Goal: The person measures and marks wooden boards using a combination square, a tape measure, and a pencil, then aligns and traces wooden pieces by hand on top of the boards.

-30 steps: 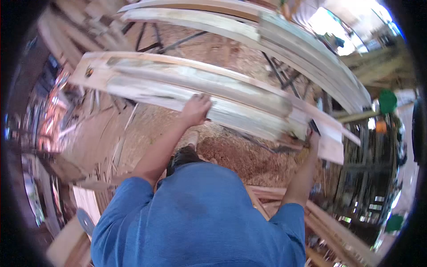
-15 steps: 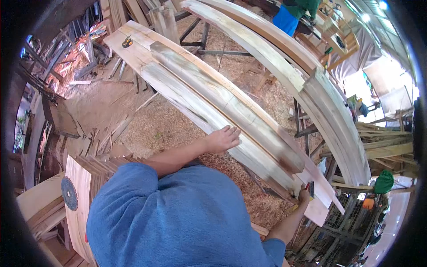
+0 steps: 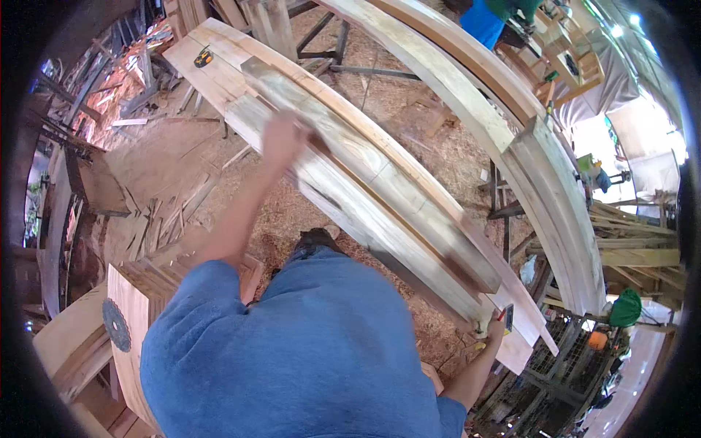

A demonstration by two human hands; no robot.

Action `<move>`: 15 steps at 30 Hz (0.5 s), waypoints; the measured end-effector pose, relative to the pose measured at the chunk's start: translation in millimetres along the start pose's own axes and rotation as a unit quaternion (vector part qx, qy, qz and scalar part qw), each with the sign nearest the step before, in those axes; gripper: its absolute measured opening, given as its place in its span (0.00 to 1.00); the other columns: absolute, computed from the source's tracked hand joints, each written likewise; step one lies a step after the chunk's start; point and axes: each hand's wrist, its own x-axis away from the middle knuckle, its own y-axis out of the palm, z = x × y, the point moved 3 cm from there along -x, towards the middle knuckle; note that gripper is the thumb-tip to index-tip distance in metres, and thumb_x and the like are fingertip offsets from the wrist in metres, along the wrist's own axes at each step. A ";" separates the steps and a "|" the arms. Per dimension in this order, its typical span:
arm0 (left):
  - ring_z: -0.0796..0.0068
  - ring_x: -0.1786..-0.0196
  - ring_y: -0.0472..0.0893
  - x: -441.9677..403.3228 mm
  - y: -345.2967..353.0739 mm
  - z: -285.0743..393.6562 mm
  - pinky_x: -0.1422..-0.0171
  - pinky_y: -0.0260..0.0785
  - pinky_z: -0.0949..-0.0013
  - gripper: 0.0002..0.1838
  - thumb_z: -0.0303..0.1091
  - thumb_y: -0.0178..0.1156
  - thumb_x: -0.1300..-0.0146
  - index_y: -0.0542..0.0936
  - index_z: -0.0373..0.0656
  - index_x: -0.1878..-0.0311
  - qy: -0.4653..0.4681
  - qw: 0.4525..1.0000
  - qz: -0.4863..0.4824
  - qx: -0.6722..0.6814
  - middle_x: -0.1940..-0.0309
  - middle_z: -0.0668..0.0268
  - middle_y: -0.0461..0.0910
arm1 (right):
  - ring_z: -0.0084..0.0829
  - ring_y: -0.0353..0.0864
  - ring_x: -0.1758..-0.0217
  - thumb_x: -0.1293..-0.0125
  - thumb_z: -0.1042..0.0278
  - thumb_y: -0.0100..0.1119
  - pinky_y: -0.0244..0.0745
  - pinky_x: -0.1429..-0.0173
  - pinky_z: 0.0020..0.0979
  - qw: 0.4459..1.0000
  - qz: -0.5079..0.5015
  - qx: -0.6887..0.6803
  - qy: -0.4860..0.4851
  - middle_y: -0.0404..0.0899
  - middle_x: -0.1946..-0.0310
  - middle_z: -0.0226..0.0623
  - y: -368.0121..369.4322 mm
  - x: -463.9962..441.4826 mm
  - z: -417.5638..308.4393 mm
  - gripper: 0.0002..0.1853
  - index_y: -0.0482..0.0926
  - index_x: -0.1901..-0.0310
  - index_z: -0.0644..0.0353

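Observation:
My left hand (image 3: 285, 139) is smeared by motion over the near pale plank (image 3: 350, 204), toward its far left end; its fingers cannot be made out. My right hand (image 3: 496, 327) is closed at the plank's right end, around a small tool with red and dark parts (image 3: 508, 317) whose kind I cannot tell. Beside the near plank lies a thicker, brown-stained board (image 3: 372, 171). Both rest on wide light boards (image 3: 219, 40). A yellow-and-black tape measure (image 3: 203, 57) sits on their far left end.
Long curved timbers (image 3: 467, 102) stand beyond the boards on dark trestles (image 3: 343, 44). At lower left, a toothed circular saw blade (image 3: 115, 325) lies against stacked wood (image 3: 135, 292). Shavings cover the floor (image 3: 270, 226). A person in blue and green (image 3: 482, 25) is at the back.
My left hand has swept up and left along the near plank, from its middle toward its far end. More of the plank's near side shows. My right hand stays at the right end.

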 end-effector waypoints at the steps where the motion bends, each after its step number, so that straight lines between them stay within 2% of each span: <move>1: 0.46 0.43 0.79 -18.9 6.2 -53.4 0.36 0.69 0.47 0.20 0.44 0.62 0.32 0.81 0.37 0.47 -0.068 0.994 -0.015 -0.084 0.49 0.48 0.82 | 0.66 0.76 0.37 0.22 0.35 0.43 0.73 0.37 0.54 1.000 0.010 -0.019 -0.008 0.79 0.45 0.68 1.6 -0.1 0.1 0.37 0.73 0.33 0.66; 2: 0.43 0.40 0.78 -30.6 7.4 -93.9 0.32 0.68 0.47 0.23 0.49 0.57 0.29 0.79 0.39 0.43 -0.109 0.968 0.000 -0.226 0.48 0.48 0.81 | 0.66 0.76 0.37 0.22 0.36 0.43 0.73 0.37 0.54 0.999 0.021 -0.038 -0.015 0.80 0.45 0.68 0.9 2.4 0.3 0.37 0.74 0.34 0.66; 3: 0.44 0.39 0.79 -41.7 -4.3 -114.2 0.31 0.68 0.47 0.25 0.50 0.55 0.28 0.79 0.39 0.41 -0.111 0.965 0.000 -0.237 0.46 0.47 0.81 | 0.66 0.76 0.37 0.22 0.36 0.44 0.73 0.37 0.54 0.998 0.033 -0.058 -0.019 0.80 0.45 0.68 -0.7 6.1 -2.0 0.36 0.75 0.34 0.66; 4: 0.45 0.38 0.79 -53.1 -14.6 -129.7 0.31 0.69 0.47 0.26 0.52 0.54 0.28 0.79 0.39 0.40 -0.111 0.962 -0.001 -0.247 0.44 0.47 0.81 | 0.60 0.65 0.24 0.23 0.34 0.44 0.62 0.24 0.46 0.997 -0.044 -0.046 0.036 0.68 0.29 0.67 -14.4 16.2 -16.3 0.43 0.63 0.26 0.70; 7: 0.47 0.36 0.80 -81.7 8.5 -187.9 0.31 0.71 0.48 0.28 0.55 0.55 0.29 0.82 0.38 0.42 -0.239 0.952 -0.143 -0.129 0.42 0.48 0.82 | 0.64 0.71 0.30 0.22 0.33 0.39 0.68 0.30 0.49 0.997 0.005 -0.019 -0.071 0.74 0.36 0.70 -10.9 23.8 -14.4 0.41 0.65 0.26 0.67; 10: 0.49 0.35 0.81 -93.7 -5.9 -159.2 0.31 0.72 0.49 0.32 0.59 0.56 0.32 0.84 0.38 0.43 -0.297 0.922 -0.203 -0.142 0.39 0.49 0.82 | 0.67 0.77 0.39 0.21 0.33 0.34 0.74 0.37 0.55 0.996 0.046 0.039 -0.071 0.79 0.45 0.71 40.6 -12.7 59.4 0.40 0.68 0.26 0.61; 13: 0.50 0.35 0.81 -100.4 -10.8 -138.8 0.32 0.74 0.50 0.34 0.62 0.59 0.35 0.85 0.38 0.43 -0.336 0.909 -0.201 -0.141 0.39 0.49 0.82 | 0.69 0.80 0.44 0.21 0.32 0.31 0.75 0.43 0.59 0.998 -0.049 0.036 0.029 0.80 0.50 0.72 18.7 7.4 29.0 0.38 0.69 0.26 0.52; 14: 0.50 0.35 0.81 -104.8 1.8 -150.6 0.33 0.74 0.50 0.34 0.62 0.59 0.36 0.85 0.38 0.43 -0.328 0.909 -0.211 -0.149 0.39 0.48 0.82 | 0.67 0.79 0.42 0.19 0.36 0.31 0.74 0.41 0.60 0.996 -0.062 0.037 0.061 0.80 0.48 0.71 16.6 10.3 24.6 0.34 0.69 0.25 0.49; 15: 0.51 0.35 0.82 -107.4 20.3 -178.3 0.33 0.74 0.50 0.35 0.61 0.59 0.37 0.85 0.38 0.42 -0.320 0.908 -0.221 -0.155 0.39 0.48 0.82 | 0.67 0.79 0.42 0.19 0.38 0.31 0.74 0.41 0.59 0.998 -0.046 0.039 0.013 0.80 0.49 0.70 17.2 11.5 26.3 0.33 0.69 0.26 0.50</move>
